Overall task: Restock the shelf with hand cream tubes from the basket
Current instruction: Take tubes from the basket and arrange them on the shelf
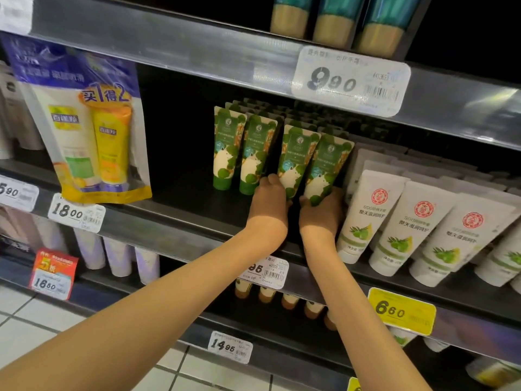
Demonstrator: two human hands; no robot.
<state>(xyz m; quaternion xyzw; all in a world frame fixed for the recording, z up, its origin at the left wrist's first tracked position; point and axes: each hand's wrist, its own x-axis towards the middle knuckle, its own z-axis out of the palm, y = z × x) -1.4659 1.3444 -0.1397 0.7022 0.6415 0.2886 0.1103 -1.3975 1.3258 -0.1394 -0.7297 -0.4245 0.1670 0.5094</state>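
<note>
Several green and cream hand cream tubes stand cap-down in rows on the dark middle shelf (180,193). My left hand (270,201) grips the base of the third front tube (296,159). My right hand (322,210) grips the base of the fourth front tube (324,170). Both of these tubes lean left, close side by side. Two more front tubes (225,148) stand to the left, apart from my hands. The basket is out of view.
White tubes with a red emblem (369,213) crowd the shelf just right of my right hand. A hanging blue and yellow promo pack (93,128) is at the left. Price tags (349,80) line the shelf edges. Dark bare shelf lies between the pack and the green tubes.
</note>
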